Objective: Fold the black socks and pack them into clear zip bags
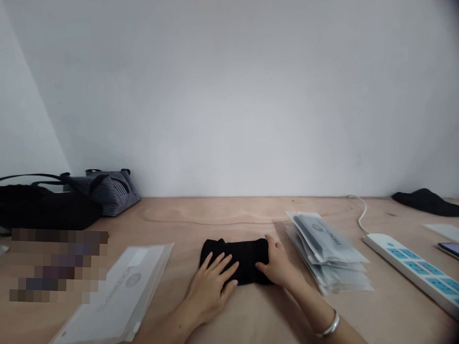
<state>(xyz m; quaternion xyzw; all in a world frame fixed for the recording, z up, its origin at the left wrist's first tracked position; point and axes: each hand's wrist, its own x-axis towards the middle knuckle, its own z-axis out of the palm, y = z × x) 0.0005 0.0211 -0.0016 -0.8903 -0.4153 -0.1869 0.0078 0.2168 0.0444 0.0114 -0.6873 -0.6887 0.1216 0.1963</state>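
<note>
A folded black cloth (245, 258), its exact kind not clear, lies flat on the wooden table in front of me. My left hand (212, 282) rests palm down on its left part, fingers spread. At the right end, my right hand (277, 261) curves around the edge, its thumb on top and its other fingers along the far right corner. On the left lies a flat, frosted zip bag (123, 283) with a printed logo. To the right of my right hand is a stack of similar zip bags (327, 245) with dark contents in the top one.
A white power strip (414, 269) with blue sockets lies at the right, its cord running to the wall. Beyond it are a phone (454, 250) and a black cloth item (427, 201). A striped bag (114, 193) and a black bag (43, 208) stand back left. A blurred patch hides something.
</note>
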